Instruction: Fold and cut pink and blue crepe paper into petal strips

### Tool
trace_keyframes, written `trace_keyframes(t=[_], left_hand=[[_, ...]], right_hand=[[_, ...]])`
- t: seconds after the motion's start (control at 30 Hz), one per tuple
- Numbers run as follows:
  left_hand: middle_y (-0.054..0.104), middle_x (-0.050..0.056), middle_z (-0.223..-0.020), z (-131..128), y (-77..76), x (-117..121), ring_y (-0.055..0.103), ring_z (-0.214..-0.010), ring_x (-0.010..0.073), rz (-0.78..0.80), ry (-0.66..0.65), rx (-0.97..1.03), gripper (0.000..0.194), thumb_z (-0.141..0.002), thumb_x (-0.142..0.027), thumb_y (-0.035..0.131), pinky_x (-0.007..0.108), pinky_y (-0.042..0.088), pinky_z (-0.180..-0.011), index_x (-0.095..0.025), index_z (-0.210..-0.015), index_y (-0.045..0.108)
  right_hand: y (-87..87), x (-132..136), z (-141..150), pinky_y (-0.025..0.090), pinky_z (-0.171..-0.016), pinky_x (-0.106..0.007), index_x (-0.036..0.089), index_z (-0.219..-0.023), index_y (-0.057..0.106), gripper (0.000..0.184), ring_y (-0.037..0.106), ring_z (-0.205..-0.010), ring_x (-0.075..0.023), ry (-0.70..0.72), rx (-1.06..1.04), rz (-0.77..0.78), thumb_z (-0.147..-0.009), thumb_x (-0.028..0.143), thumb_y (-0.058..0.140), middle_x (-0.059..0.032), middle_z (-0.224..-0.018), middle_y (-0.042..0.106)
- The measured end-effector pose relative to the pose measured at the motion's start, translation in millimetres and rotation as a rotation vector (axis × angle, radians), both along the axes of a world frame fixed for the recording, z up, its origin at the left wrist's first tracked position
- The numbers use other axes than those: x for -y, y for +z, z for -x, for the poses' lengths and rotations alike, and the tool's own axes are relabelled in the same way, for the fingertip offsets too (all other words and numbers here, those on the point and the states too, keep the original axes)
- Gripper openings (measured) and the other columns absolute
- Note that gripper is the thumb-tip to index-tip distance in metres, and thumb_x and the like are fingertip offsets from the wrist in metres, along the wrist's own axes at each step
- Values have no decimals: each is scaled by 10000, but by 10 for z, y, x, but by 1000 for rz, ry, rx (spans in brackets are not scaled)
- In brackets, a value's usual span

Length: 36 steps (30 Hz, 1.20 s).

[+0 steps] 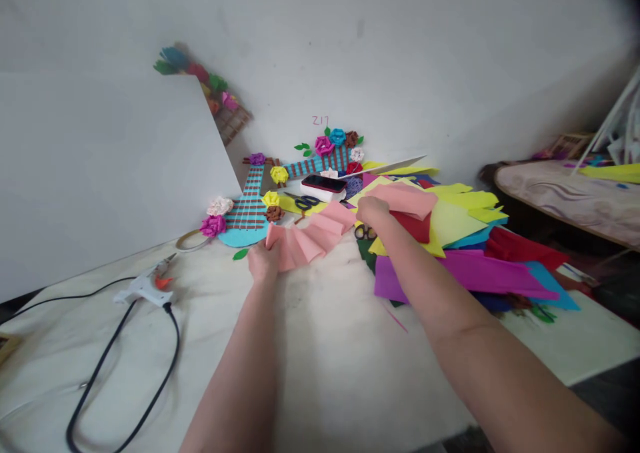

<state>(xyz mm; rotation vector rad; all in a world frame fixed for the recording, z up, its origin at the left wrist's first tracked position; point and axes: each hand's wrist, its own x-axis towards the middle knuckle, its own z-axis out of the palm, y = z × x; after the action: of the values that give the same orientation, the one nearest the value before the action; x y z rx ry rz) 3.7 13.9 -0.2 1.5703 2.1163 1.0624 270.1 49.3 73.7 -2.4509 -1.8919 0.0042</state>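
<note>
A pleated strip of pink paper (313, 236) stretches above the table between my two hands, its folds fanned out. My left hand (263, 260) pinches the strip's left end. Over the edge of a coloured pile, my right hand (373, 209) is closed at the right end of the pink paper; its fingertips are partly hidden. More pink paper (407, 200) extends to the right of that hand, on top of the pile; whether it joins the strip I cannot tell. Dark-handled scissors (306, 202) lie behind the strip, and another pair of handles (364, 232) shows below my right hand.
A white glue gun (147, 288) with a black cable rests at left, near a tape roll (193, 241). Blue decorated panels (245, 210) with paper flowers and a phone (324, 184) on a white box stand behind. Coloured sheets (465, 270) cover the right side.
</note>
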Motion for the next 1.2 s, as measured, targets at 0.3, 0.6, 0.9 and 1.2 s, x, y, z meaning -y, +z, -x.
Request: trace_keyframes(t=[0.3,0.6,0.9,1.2], left_hand=[[678,137,-789,-11,24,22,625,-772,271,10,-1,-61,326,-713,-423,519,294,430,-617,-165,-836,676],[678,124,-793,19,-37,-18,623,-750,245,-26,-2,17,349,-707,-441,523,282,421,-619,-161,-854,671],[668,86,-728,25,-22,-6,602,-688,208,-39,-3,116,320,-684,-437,554,256,389,-561,-163,-811,661],[669,80,-724,52,-45,-34,603,-683,199,-57,21,160,324,-669,-442,566,248,396,-559,-158,-794,659]], right_hand=[[-251,184,34,454,-780,-316,131,-1088,622,409,590,-1000,-253,-55,29,94,-701,260,632,-172,-1032,634],[-336,175,-36,483,-707,-310,111,-1021,622,373,629,-891,-253,-188,-225,-96,-668,231,632,-169,-916,658],[-428,288,-70,361,-386,-175,136,-986,563,287,396,-349,-68,-291,-1107,-284,-699,143,577,72,-416,428],[-420,402,299,361,-383,-158,139,-881,591,222,499,-459,-75,88,-1692,-192,-726,294,629,-7,-590,590]])
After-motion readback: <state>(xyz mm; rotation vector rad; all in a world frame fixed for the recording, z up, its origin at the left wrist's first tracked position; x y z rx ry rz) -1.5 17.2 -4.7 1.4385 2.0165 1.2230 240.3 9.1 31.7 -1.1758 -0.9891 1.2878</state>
